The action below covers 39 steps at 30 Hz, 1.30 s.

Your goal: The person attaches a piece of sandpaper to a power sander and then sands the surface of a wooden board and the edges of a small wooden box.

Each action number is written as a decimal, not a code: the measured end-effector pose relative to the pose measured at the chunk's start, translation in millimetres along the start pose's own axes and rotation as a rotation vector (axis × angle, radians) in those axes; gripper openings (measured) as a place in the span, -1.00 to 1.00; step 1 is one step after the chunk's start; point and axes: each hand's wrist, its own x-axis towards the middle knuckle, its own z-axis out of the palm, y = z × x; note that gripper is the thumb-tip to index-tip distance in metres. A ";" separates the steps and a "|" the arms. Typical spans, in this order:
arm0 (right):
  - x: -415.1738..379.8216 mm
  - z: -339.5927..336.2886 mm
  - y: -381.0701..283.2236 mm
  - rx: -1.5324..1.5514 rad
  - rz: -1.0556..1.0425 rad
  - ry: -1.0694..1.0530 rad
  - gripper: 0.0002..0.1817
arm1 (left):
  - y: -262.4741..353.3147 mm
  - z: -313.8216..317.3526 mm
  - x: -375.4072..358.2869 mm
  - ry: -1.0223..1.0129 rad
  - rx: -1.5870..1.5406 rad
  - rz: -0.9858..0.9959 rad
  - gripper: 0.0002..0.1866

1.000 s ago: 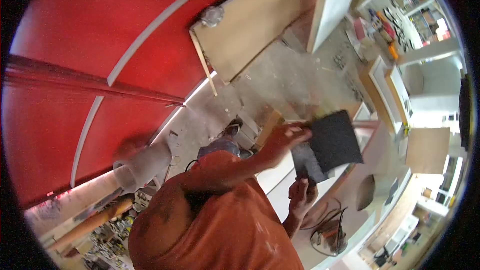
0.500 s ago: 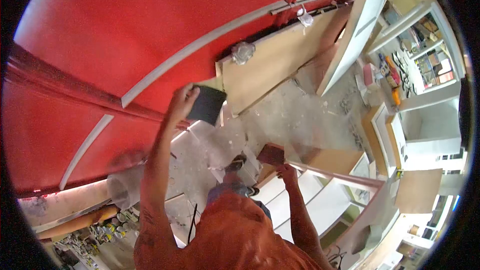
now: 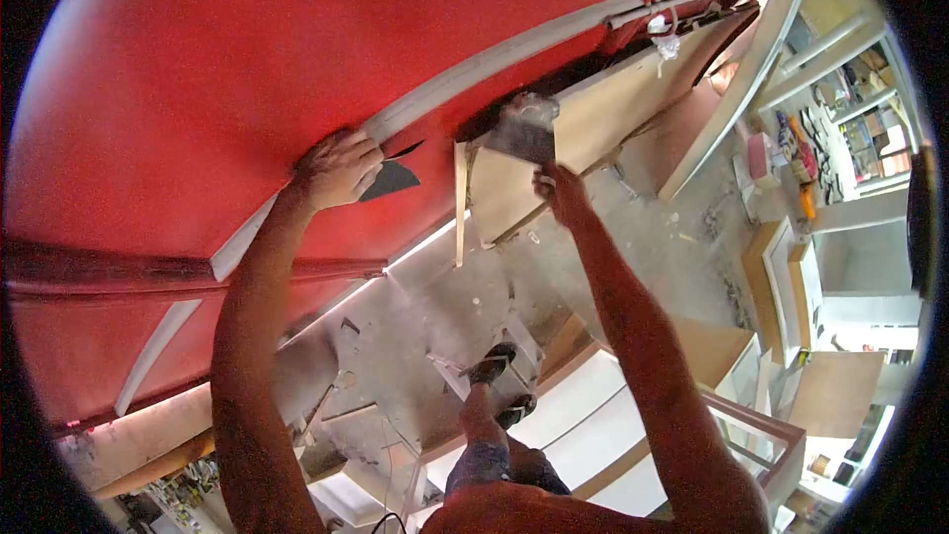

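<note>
My left hand (image 3: 341, 170) presses against the pale strip (image 3: 420, 104) that runs across the red panel (image 3: 227, 79). A black sheet (image 3: 393, 180), which looks like sandpaper, sticks out from under its closed fingers, bent so that one corner stands away. My right hand (image 3: 559, 188) is raised in front of a wooden board, its fingers pinching the lower corner of a dark brownish sheet (image 3: 526, 141), also like sandpaper. Just behind that sheet shows a crumpled silvery bundle (image 3: 534, 107), partly hidden and blurred.
The wooden board (image 3: 598, 129) leans along the foot of the red panel. White crumpled wrapping (image 3: 664, 40) hangs higher up. Below lies a dusty concrete floor (image 3: 425, 307) where my feet stand. A white shelf unit (image 3: 593, 415) is near my legs, with wooden frames (image 3: 766, 282) to the right.
My left hand has moved from holding its sheet out in the air onto the pale strip. My right hand has risen with its sheet from beside the shelf unit to the board.
</note>
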 end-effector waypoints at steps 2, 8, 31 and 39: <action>49.7 7.4 -8.7 -0.059 -0.032 -0.073 -0.74 | -0.1 -0.7 -2.1 -0.014 0.024 0.038 -0.85; 140.6 -30.2 -10.9 -0.281 -0.030 0.045 -0.63 | 1.8 3.2 1.9 0.043 0.035 0.012 -0.86; 149.1 -5.1 -6.6 -0.240 0.036 0.253 -0.60 | 0.8 1.6 4.0 -0.108 0.018 -0.037 -0.82; -4.1 -23.7 165.9 -0.722 -0.509 -0.001 -0.69 | -7.7 24.4 -7.2 -0.033 0.090 0.011 -0.82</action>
